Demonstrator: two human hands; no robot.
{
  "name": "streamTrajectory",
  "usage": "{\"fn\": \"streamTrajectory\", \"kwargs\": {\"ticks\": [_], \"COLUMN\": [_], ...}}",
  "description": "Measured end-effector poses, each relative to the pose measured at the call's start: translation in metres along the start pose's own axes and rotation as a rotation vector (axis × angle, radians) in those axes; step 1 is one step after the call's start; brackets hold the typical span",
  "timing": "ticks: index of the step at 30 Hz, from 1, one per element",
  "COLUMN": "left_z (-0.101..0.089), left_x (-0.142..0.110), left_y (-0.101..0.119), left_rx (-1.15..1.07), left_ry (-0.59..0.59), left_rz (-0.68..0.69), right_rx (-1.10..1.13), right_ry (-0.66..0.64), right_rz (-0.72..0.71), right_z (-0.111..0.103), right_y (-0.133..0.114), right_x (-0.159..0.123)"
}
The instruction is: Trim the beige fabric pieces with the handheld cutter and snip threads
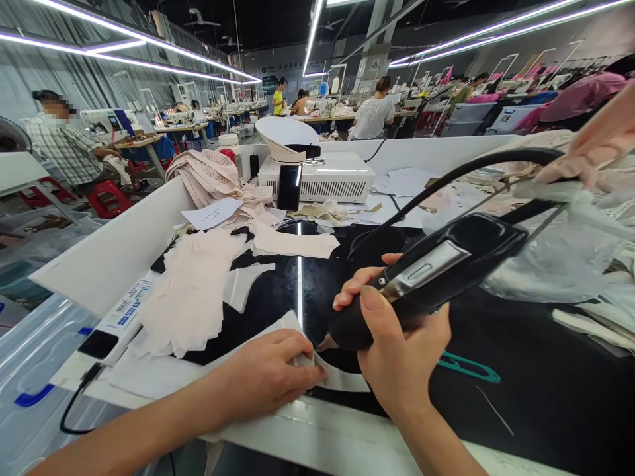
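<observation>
Bare left hand (pixel 275 370) pinches cloth, bare right hand (pixel 397 357) clamps round a black, rounded handheld tool (pixel 441 264) with silver plate!
Head view: the pale, thin cloth strip (pixel 342 379) lies near the glossy black worktop's (pixel 530 330) front edge, just beside the tool's rounded end.

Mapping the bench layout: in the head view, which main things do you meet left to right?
White lettered device, pale fabric stack, black phone, black handheld tool, pale strips at the right edge.

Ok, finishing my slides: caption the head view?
Right hand grips a black and silver tool; left hand touches flat pale fabric on black tabletop.
</observation>
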State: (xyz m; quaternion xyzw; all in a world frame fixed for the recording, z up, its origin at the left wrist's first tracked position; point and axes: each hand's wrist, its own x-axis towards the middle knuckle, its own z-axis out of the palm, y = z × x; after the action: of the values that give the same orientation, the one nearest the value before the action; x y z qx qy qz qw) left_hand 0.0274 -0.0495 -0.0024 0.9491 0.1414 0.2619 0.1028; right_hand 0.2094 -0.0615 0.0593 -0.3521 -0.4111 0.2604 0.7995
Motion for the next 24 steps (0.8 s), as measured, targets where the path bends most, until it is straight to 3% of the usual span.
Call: {"fn": "streamTrajectory", "kwargs": {"ticks": [9,13,17,21,24], "left_z": [0.000,-0.007,-0.016,-0.019,-0.016], "left_x": [0.000,-0.003,0.000,0.010,0.020], "left_y": [-0.001,-0.010,-0.021,-0.025,-0.024], "left_rx": [-0.044,-0.140,-0.050,0.001,-0.060], "left_ry": [-0.061,-0.003,0.033,-0.046,-0.073], "left_rz": [-0.036,-0.126,-0.405,-0.714,-0.831], "right_rx": [-0.083,-0.136,-0.257,-0.392,-0.531], "right_ry": [-0.007,-0.019,0.027,0.075,0.063], "right_rz": [0.040,0.026,0.023,0.045,0.020], "right_z": [-0.007,-0.015,-0.024,-0.035,-0.041], "right_y": [0.004,0.003,0.001,-0.002,-0.009], "right_x": [0.002,0.008,0.013,0.018,0.023]}}
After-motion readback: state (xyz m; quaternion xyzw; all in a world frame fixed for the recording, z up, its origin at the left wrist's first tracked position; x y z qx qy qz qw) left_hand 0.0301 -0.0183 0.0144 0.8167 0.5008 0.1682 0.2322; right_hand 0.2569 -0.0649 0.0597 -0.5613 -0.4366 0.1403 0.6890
